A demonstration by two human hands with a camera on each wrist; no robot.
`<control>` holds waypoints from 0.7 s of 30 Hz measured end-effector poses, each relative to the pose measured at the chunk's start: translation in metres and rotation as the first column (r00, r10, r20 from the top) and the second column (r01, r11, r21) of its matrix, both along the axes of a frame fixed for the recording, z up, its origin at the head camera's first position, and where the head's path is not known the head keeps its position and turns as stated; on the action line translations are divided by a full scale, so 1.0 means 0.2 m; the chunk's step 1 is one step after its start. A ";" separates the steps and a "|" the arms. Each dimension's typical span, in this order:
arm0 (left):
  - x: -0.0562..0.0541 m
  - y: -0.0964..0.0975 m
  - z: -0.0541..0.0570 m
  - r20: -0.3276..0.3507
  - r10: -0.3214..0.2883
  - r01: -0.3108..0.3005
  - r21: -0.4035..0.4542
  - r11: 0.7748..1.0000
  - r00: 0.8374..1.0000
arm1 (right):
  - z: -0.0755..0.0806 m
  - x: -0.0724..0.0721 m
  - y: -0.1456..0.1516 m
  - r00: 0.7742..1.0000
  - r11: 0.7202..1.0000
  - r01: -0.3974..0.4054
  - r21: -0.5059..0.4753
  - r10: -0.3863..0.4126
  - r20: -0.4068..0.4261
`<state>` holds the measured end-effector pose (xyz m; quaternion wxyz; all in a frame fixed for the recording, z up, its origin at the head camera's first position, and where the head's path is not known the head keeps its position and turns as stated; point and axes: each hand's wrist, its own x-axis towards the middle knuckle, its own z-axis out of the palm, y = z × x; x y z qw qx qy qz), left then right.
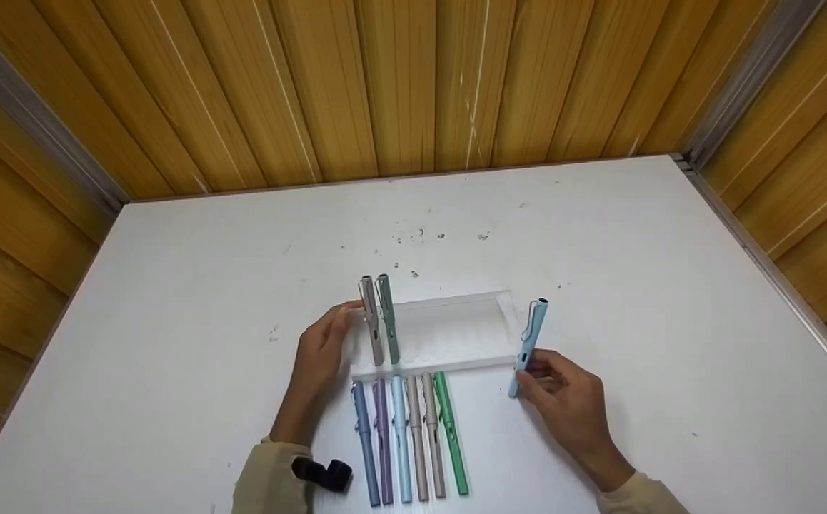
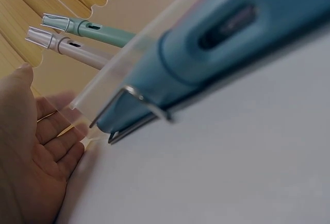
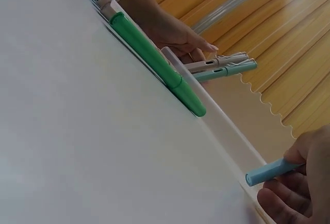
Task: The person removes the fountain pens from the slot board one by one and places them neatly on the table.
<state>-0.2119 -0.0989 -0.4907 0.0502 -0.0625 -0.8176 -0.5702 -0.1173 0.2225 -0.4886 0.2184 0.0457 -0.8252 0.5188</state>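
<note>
My right hand pinches a light blue fountain pen near its lower end, holding it tilted upright with the clip up, beside the tray's right end. The clear plastic tray has notched edges. Across its left part lie a grey-brown pen and a dark green pen. At the tray's left end rests my left hand; its relaxed fingers show through the clear corner in the left wrist view.
In front of the tray lies a row of capped pens: blue, purple, light blue, two grey-brown and green. A black strap piece hangs at the left sleeve. Wood-panel walls border the white table.
</note>
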 end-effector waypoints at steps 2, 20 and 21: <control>0.00 0.00 0.00 -0.014 -0.005 0.005 0.004 1.000 1.000 | 0.00 0.01 -0.02 1.000 1.000 -0.022 -0.001 0.022 0.017; -0.01 0.00 0.00 -0.009 0.000 -0.001 -0.015 1.000 1.000 | 0.00 0.07 -0.23 0.971 0.974 -0.220 -0.052 0.223 0.081; -0.01 0.00 0.00 -0.005 0.002 -0.002 -0.019 1.000 1.000 | 0.00 0.07 -0.23 0.971 0.974 -0.222 -0.046 0.225 0.075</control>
